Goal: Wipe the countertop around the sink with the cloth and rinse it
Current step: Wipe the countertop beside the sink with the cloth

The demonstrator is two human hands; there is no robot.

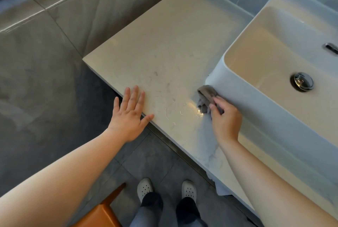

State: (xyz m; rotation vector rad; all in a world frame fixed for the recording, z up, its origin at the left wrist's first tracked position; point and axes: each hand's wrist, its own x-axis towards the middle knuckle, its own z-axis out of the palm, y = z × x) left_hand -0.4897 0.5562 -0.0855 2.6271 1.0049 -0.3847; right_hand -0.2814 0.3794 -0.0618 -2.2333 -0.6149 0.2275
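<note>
Against the outer wall of the white sink, a grey cloth lies bunched and creased on the pale stone bench, its upper edge touching that wall. The right hand grips it, fingers curled over the crumpled folds. The left hand rests flat at the bench's front edge, fingers straight and spread. Thin wet streaks glint on the bench between the hands. A chrome drain plug sits in the basin.
</note>
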